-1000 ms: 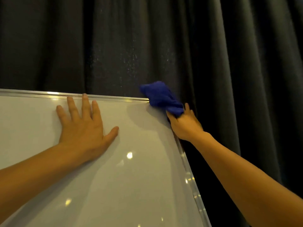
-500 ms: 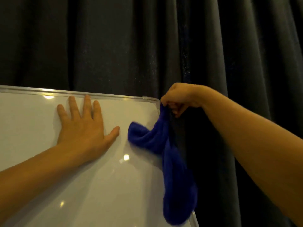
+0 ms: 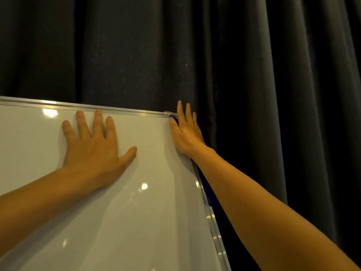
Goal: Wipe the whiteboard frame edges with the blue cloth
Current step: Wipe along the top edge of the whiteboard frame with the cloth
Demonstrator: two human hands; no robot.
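Note:
The whiteboard (image 3: 121, 212) fills the lower left, its silver frame (image 3: 125, 111) running along the top and down the right edge. My left hand (image 3: 93, 145) lies flat on the white surface, fingers spread, holding nothing. At the top right corner my right hand (image 3: 186, 132) presses flat against the right frame edge with the blue cloth (image 3: 208, 190) under it. Only slivers of the cloth show: a bit at the fingertips and a strip hanging along the edge beneath my forearm.
Dark pleated curtains (image 3: 254, 75) hang close behind and to the right of the board. Ceiling lights reflect as bright spots on the glossy surface.
My right hand went from pinching the dangling cloth above the corner to pressing it flat against the right frame edge. The left hand has stayed in place.

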